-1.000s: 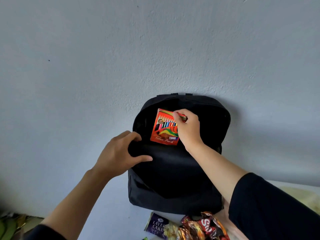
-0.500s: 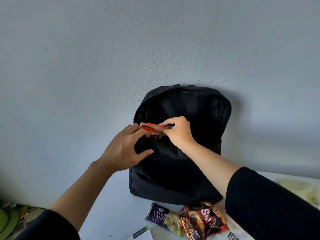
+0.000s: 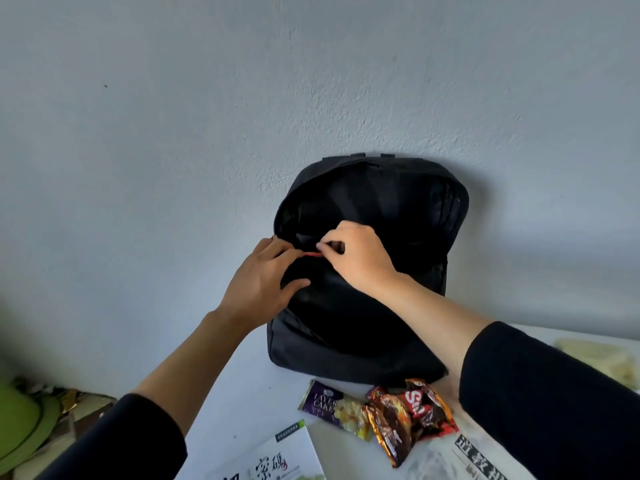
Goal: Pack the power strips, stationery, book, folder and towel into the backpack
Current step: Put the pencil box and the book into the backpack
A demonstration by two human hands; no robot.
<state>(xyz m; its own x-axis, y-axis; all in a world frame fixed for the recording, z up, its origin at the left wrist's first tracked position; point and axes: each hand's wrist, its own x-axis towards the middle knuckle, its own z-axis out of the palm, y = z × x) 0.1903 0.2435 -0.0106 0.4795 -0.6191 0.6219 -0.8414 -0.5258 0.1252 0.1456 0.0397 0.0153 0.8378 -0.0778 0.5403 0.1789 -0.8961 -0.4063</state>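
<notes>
Grey wall (image 3: 207, 116) behind, white surface (image 3: 263, 386) below. Red stationery item (image 3: 312, 253) is almost fully sunk at the mouth of the backpack (image 3: 346, 334), just behind the front panel's top lip; main compartment or inner sleeve cannot be told. Only its thin top edge is seen. Long axis is roughly level, left-right across the opening, item stood on edge, rest hidden below.

Edge is pinched by the right hand (image 3: 360, 261), thumb against fingertips. Panel lip is gripped by the left hand (image 3: 256, 282), fingers curled over it, thumb laid on the fabric. Backpack is leaned upright on the wall, zip open.

Progress judged early: one stationery piece nearly in. Book (image 3: 277, 459) and a second printed item (image 3: 474, 459) lie unpacked on the surface beside snack packets (image 3: 398, 414). Pale folded thing (image 3: 595, 358) at far right may be the towel. Power strips are not seen.
</notes>
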